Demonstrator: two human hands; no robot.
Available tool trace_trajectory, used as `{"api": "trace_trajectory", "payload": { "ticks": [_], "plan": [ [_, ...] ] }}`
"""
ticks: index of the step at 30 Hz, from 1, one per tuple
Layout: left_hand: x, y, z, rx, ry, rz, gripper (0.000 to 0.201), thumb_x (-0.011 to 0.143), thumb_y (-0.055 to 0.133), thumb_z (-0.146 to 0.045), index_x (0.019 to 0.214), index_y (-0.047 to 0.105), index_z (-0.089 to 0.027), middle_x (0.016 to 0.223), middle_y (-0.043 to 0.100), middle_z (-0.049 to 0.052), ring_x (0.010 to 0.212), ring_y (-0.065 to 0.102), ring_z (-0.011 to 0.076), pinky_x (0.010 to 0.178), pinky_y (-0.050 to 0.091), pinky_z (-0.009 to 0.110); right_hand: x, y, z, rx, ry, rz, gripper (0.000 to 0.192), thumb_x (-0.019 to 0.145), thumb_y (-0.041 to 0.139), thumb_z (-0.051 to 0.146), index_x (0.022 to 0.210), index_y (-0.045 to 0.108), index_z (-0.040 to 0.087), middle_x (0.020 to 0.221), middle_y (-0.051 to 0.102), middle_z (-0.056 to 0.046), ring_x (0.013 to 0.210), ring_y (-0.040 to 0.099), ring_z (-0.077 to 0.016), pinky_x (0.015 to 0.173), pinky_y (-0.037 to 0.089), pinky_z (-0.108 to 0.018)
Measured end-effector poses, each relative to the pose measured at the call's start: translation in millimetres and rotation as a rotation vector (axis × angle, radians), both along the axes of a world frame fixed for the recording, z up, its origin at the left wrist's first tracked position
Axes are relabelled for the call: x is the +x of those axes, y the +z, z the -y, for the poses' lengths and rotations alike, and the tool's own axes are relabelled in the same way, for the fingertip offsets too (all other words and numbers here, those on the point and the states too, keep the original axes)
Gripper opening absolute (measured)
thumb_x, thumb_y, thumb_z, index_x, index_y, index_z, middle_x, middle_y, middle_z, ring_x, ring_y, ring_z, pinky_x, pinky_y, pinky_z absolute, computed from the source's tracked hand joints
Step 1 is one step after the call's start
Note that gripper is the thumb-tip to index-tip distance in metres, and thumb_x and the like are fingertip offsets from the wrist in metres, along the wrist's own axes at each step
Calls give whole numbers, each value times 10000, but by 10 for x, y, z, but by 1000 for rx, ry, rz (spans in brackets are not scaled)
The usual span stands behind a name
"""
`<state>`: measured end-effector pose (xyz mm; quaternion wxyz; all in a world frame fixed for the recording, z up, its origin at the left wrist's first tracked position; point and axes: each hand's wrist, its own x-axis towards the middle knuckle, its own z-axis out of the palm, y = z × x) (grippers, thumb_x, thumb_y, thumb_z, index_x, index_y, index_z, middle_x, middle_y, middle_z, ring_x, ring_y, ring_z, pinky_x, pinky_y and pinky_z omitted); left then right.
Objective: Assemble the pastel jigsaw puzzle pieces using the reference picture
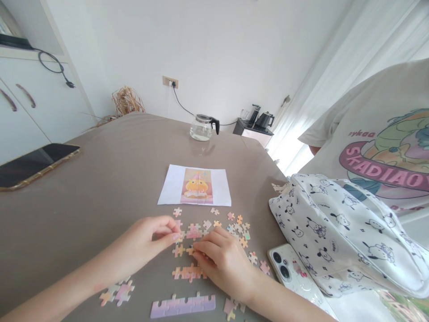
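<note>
Left hand [147, 239]: palm down on the grey table [100, 188], fingers curled, thumb and forefinger tips pinched on a small pastel puzzle piece [178, 237] among the loose pieces.

Right hand [224, 259]: just beside the left hand, at its 3 o'clock; fingers bent, tips pressing on a piece [191, 250] on the table. Whether it grips the piece or only touches it cannot be told.

Loose puzzle pieces [239, 228]: scattered at 12 to 2 o'clock of the right hand, pastel pink, orange, blue.

Joined orange-pink row [187, 272]: flat on the table, touching the right hand's underside at 7 o'clock.

Joined lilac strip [182, 306]: near the bottom edge, at 6 o'clock of the hands.

Small joined cluster [117, 293]: at 7 o'clock of the left hand.

Reference print [195, 185]: white sheet with an orange figure, at 12 o'clock beyond the pieces.

Glass carafe [201, 127]: far table edge, 12 o'clock.

Dark phone [33, 163]: at 10 o'clock, well apart.

White phone [291, 270]: at 3 o'clock of the right hand, partly under a patterned fabric bag [338, 232].

Another person's printed T-shirt [378, 143]: at 2 o'clock.
</note>
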<state>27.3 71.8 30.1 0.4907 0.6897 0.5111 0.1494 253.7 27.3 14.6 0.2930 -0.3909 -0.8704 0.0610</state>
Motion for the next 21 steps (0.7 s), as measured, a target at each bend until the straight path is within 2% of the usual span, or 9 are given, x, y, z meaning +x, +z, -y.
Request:
{"api": "trace_trajectory", "payload": {
  "ticks": [6, 11, 15, 21],
  "plan": [
    [41, 51, 53, 72, 10, -90, 337, 860, 530, -561, 881, 654, -248, 772, 638, -18, 782, 570, 198, 693, 374, 277, 4, -17, -5, -43, -35, 68, 103, 885, 624, 121, 882, 715, 170, 777, 671, -40, 728, 583, -189, 645, 488, -300],
    [31, -47, 33, 71, -12, -134, 341, 843, 526, -554, 906, 667, -250, 687, 600, -27, 667, 525, 174, 614, 334, 265, 4, -38, -11, -39, -68, 99, 106, 858, 643, 101, 832, 714, 175, 763, 658, -38, 720, 574, -190, 634, 472, -296],
    [37, -108, 6, 69, -23, -139, 342, 835, 524, -547, 931, 668, -253, 683, 601, -31, 670, 537, 172, 602, 324, 259, -6, -33, -3, -29, -74, 114, 103, 857, 642, 103, 821, 707, 175, 762, 655, -33, 722, 570, -188, 634, 458, -286],
    [47, -43, 18, 106, -28, -177, 329, 848, 507, -535, 895, 663, -249, 687, 604, -35, 672, 551, 163, 609, 349, 252, -10, -23, 16, 8, -60, 117, 83, 853, 655, 106, 830, 701, 171, 758, 653, -24, 700, 554, -182, 621, 446, -277]
  ]
}}
